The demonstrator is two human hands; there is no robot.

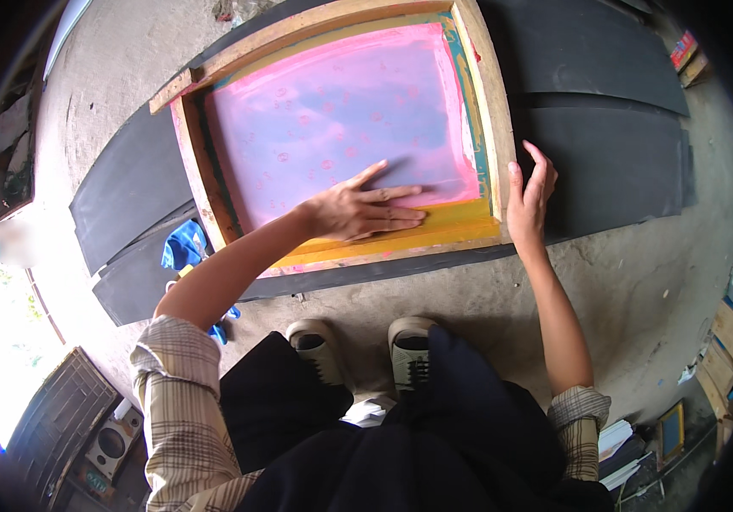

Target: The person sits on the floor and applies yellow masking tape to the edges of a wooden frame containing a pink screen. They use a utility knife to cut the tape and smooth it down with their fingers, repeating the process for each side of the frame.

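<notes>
A wooden-framed printing screen [490,102] lies flat before me, its mesh [341,111] tinted pink and pale violet with small faint red marks. Along its near side runs a yellow-orange band [460,218]. My left hand [362,205] rests palm down with fingers spread at the near part of the mesh, over the edge of that band. At the right side of the frame, my right hand [530,192] has its thumb by the wood and its fingers raised and apart. Neither hand holds anything that I can see.
Dark flat boards [597,162] lie under and beside the screen. A blue cloth [184,245] sits at its left near corner. My shoes [409,350] stand on the concrete floor. A speaker [113,444] is at lower left, wooden crates [729,350] at the right.
</notes>
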